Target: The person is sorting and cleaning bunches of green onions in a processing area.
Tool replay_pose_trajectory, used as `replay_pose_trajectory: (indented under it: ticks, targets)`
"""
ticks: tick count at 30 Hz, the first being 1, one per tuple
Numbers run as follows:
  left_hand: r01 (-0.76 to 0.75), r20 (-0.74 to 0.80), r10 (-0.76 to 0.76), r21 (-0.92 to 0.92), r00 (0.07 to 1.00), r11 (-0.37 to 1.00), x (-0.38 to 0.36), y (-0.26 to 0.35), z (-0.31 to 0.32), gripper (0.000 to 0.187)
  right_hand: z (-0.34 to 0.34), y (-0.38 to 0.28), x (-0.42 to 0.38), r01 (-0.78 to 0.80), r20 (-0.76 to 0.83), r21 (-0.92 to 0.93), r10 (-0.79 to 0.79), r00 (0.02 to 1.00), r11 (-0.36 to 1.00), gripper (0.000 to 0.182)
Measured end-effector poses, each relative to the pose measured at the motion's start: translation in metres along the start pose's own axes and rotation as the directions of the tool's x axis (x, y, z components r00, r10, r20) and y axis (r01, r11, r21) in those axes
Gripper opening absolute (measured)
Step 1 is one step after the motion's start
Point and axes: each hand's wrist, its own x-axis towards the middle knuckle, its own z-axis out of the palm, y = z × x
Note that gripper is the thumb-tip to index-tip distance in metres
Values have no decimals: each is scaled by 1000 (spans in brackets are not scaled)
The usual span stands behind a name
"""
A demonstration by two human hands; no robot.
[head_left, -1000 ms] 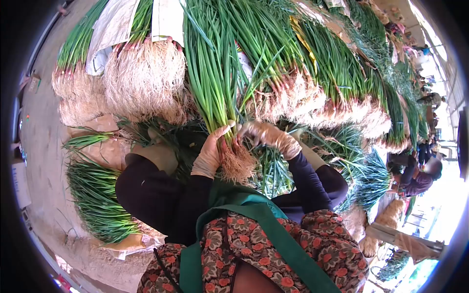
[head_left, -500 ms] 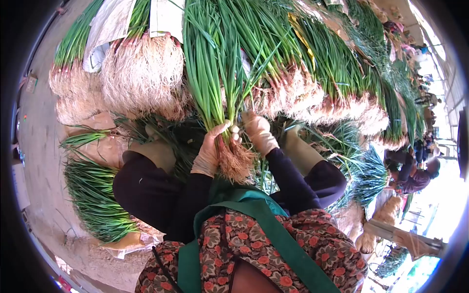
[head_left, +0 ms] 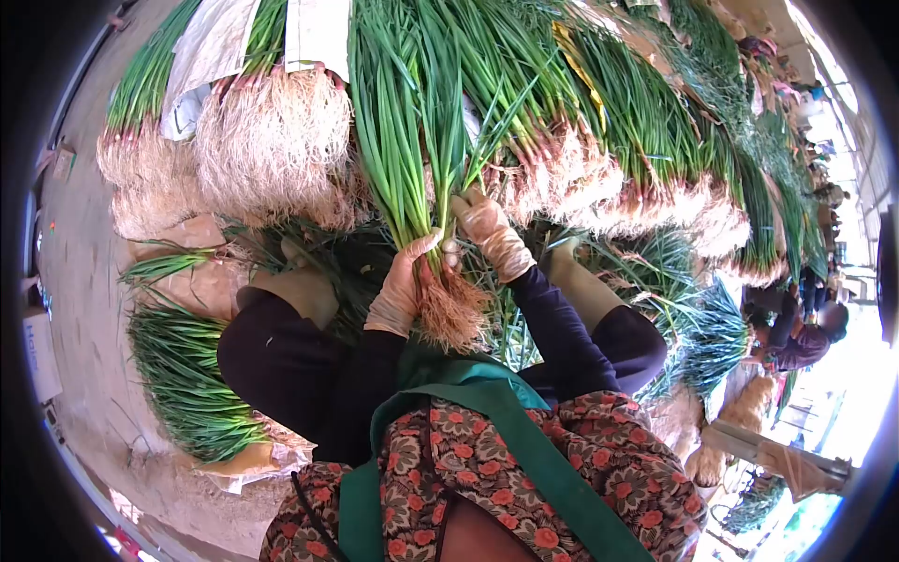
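Observation:
My left hand (head_left: 401, 286) wears a thin pale glove and is closed round the lower stems of a bunch of green onions (head_left: 400, 178). The bunch stands roots toward me, its reddish-brown roots (head_left: 452, 309) hanging below my fingers and its long leaves pointing away. My right hand (head_left: 489, 234), gloved alike, is at the bunch's right side, just above the left hand. Its fingers are bent and pressed together on stalks at that edge; the fingertips are partly hidden.
Bundles of green onions with thick pale roots (head_left: 276, 140) line up ahead, and more (head_left: 646, 140) run to the right. Another pile (head_left: 187, 384) lies at my left. Loose leaves (head_left: 655, 272) lie by my right knee. A co-worker (head_left: 805, 342) sits at far right.
My right hand has moved slightly up and left, and its fingers have closed in on the bunch's right edge. My left hand keeps its hold.

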Motion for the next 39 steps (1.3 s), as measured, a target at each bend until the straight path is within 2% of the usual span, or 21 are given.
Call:
replay_pose_trajectory:
  ticks: [3,4,5,8,11,12,13,15,16,18,19,20,21,23,27,28,31,33,35,38,39]
  targets:
    - [27,61,-23,-69,998,997,-1,2,-4,25,22,72,-47,-235,356,-315,344,869,920,29]
    - [14,71,-10,-64,997,998,1,4,-3,25,14,76,-60,-313,507,-327,445,738,892,34]
    - [0,78,5,-63,997,998,2,3,-4,26,13,74,-62,-649,722,-249,585,370,719,37]
    - [7,-61,-3,68,998,998,6,-6,-4,28,-3,46,-53,-403,411,276,272,870,873,36]
    - [45,-168,-22,139,986,989,11,-16,-13,32,-23,0,-14,-543,422,498,359,833,676,26]
    - [58,-172,-28,174,985,983,11,-16,-18,32,-21,3,-11,-245,282,196,185,941,950,24]
    - [72,-174,-36,208,984,976,12,-16,-24,32,-17,9,-10,90,219,-181,-49,974,979,22]
    - [12,-145,13,177,989,984,9,-11,-30,32,15,80,-5,-96,-28,-29,95,995,995,18]
    - [-27,-166,58,181,984,983,6,-8,-28,32,0,84,-7,-251,-65,239,273,960,938,17]
    - [-120,-180,152,178,972,977,7,-7,-29,33,-32,92,-12,-295,-134,774,600,789,561,17]
    - [-109,-169,141,184,976,977,7,-7,-30,33,-39,93,-13,-468,-146,625,682,717,625,22]
    - [-97,-153,127,189,980,977,7,-6,-26,33,-5,127,-22,-173,-261,696,470,843,697,25]
    - [-85,-138,113,193,984,978,9,-7,-24,33,-19,95,-22,-439,17,674,582,813,594,26]
    - [-68,-77,79,133,994,989,11,-9,-25,32,-19,69,-22,-506,298,731,454,840,458,31]
    - [-26,-114,37,100,993,995,14,-9,-19,33,-22,12,-2,-567,342,548,454,823,615,48]
    - [7,-144,-10,-22,990,1000,13,-12,-10,30,-14,9,1,-534,323,517,425,845,669,48]
    - [47,-170,-2,260,985,964,22,-11,-33,27,-7,8,5,-385,216,99,358,909,918,41]
    - [2,-163,49,297,985,955,19,-12,-29,25,-7,12,2,-349,260,190,295,919,918,28]
    - [-33,-220,102,297,970,954,17,-14,-25,25,12,42,-15,-53,279,56,36,960,997,26]
    - [54,-165,12,392,986,918,17,-8,-32,24,9,36,-21,-14,210,138,-15,978,990,19]
    - [31,-164,27,341,986,939,19,-9,-29,23,10,31,-20,141,90,-7,-139,986,990,16]
